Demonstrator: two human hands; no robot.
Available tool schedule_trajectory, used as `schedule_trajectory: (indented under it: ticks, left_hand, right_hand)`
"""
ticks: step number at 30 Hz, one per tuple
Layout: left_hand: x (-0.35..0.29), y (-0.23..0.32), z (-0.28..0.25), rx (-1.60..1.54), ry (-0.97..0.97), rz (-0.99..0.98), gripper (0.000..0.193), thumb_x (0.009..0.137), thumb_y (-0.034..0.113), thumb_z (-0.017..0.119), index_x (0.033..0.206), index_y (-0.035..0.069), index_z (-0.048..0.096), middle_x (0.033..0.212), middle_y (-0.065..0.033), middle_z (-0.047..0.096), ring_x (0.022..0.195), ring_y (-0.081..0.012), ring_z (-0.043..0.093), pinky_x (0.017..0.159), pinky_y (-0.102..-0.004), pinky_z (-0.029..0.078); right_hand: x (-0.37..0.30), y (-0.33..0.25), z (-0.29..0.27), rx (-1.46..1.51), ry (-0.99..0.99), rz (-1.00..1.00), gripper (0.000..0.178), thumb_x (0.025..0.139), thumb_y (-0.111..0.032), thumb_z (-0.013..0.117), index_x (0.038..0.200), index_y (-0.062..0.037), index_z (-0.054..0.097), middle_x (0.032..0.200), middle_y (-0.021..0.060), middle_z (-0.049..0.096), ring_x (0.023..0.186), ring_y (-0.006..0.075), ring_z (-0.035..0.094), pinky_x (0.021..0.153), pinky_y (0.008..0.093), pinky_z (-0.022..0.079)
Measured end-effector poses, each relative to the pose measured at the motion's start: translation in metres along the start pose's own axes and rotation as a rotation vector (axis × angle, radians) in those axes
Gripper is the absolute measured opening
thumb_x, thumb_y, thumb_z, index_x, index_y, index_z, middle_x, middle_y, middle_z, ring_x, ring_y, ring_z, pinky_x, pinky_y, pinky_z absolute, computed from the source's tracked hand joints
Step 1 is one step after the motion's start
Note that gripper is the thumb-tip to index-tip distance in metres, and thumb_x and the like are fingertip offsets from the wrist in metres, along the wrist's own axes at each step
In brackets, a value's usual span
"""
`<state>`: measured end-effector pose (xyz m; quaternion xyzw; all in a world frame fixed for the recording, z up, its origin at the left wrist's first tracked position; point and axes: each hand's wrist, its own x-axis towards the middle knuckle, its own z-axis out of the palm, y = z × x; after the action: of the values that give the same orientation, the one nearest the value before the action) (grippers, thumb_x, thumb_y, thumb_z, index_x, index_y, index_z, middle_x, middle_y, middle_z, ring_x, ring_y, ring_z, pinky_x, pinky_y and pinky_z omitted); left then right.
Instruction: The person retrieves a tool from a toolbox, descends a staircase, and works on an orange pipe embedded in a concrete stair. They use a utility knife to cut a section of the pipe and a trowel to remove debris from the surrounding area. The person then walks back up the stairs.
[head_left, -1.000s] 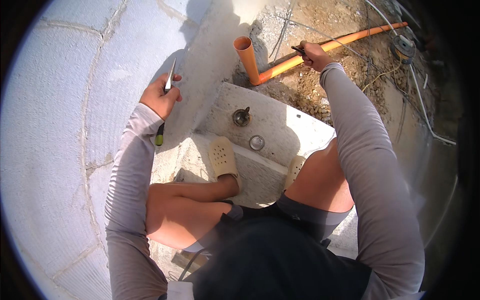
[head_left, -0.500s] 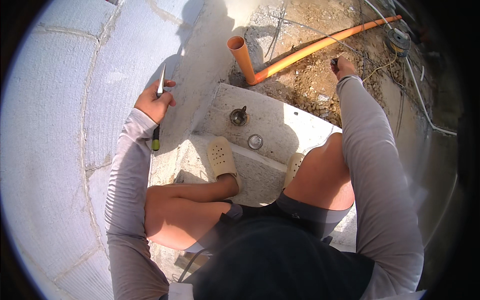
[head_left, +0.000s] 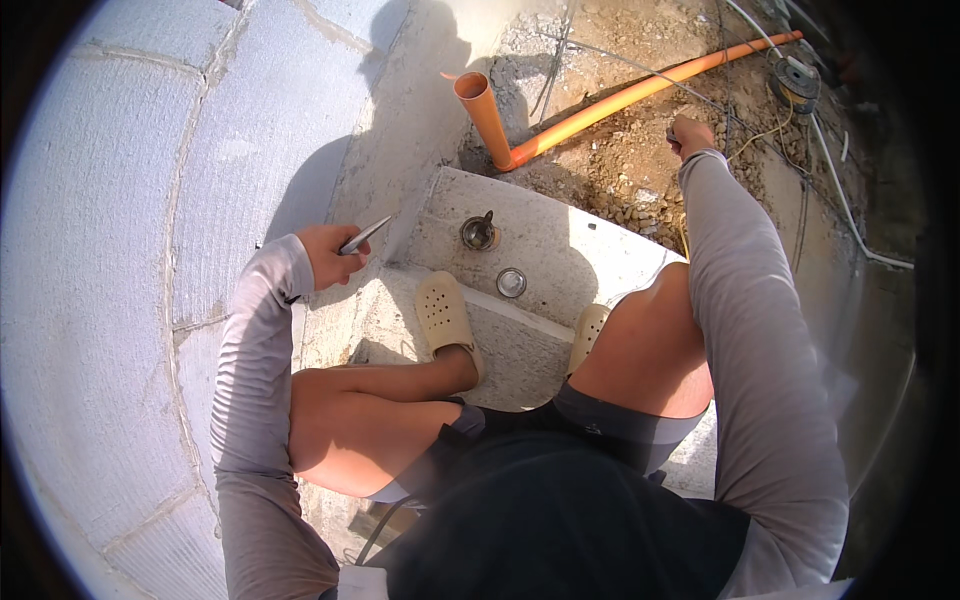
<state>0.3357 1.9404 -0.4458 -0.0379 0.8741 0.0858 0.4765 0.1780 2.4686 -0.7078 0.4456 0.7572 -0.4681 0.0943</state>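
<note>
My left hand (head_left: 328, 258) is closed around a tool with a tapered metal tip (head_left: 366, 234), its kind unclear. The tip points up and to the right above the pale concrete ledge, and the handle is hidden by hand and sleeve. Out over the rubble, my right hand (head_left: 692, 136) is closed on a small dark object (head_left: 673, 138), mostly covered by the fingers. Between my arms, a small open jar (head_left: 478, 234) with something dark sticking up in it stands on the concrete step (head_left: 545, 225). Near it lies a round, shiny lid-like piece (head_left: 511, 283).
An orange pipe (head_left: 640, 88) runs across the rubble (head_left: 640, 190), with an upright open end (head_left: 482, 115) beside the step. A cable spool (head_left: 795, 85), thin rods and white tubing lie at the far right. Light grey blocks (head_left: 100, 250) fill the left side.
My left hand has turned its tool from pointing upward to pointing up-right, hiding the green-ended handle. My right hand has shifted slightly down and right. A yellow strand now shows beside my right knee.
</note>
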Motion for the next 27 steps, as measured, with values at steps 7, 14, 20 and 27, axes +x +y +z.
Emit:
schedule_trajectory:
  ticks: [7,14,20,27]
  left_hand:
    - [-0.028,0.017,0.008,0.204,0.079,0.147,0.024,0.096,0.018,0.061,0.115,0.003,0.064,0.084,-0.0143,0.070,0.077,-0.0239,0.069,0.072,-0.0382,0.053]
    - [-0.077,0.011,0.046,0.208,-0.141,0.471,0.025,0.090,0.014,0.066,0.114,0.007,0.066,0.089,-0.0181,0.070,0.087,-0.0387,0.068,0.076,-0.0467,0.052]
    - [-0.072,-0.008,0.033,0.212,0.109,0.468,0.023,0.090,0.009,0.065,0.113,0.008,0.067,0.088,-0.0165,0.070,0.083,-0.0383,0.067,0.073,-0.0454,0.052]
    - [-0.079,-0.014,0.033,0.073,0.023,0.524,0.033,0.082,0.005,0.066,0.115,0.007,0.067,0.094,-0.0165,0.071,0.087,-0.0363,0.070,0.074,-0.0436,0.055]
  right_hand:
    - [0.030,0.008,0.009,-0.527,-0.236,-0.318,0.035,0.098,-0.027,0.052,0.087,0.0034,0.067,0.080,0.0158,0.071,0.062,0.0238,0.068,0.058,0.0390,0.054]
    - [-0.014,0.011,0.091,-1.287,-0.354,-0.851,0.032,0.094,-0.021,0.053,0.104,-0.0005,0.075,0.104,0.0189,0.075,0.094,0.0353,0.073,0.082,0.0467,0.057]
    - [-0.139,0.151,0.215,-0.980,-0.659,-0.726,0.086,0.073,-0.045,0.083,0.141,-0.0022,0.051,0.127,0.0213,0.066,0.118,0.0362,0.064,0.099,0.0444,0.053]
    - [-0.227,0.204,0.272,-0.532,-0.515,-0.627,0.111,0.069,-0.046,0.090,0.155,-0.0112,0.029,0.149,0.0200,0.047,0.125,0.0381,0.059,0.104,0.0461,0.050]
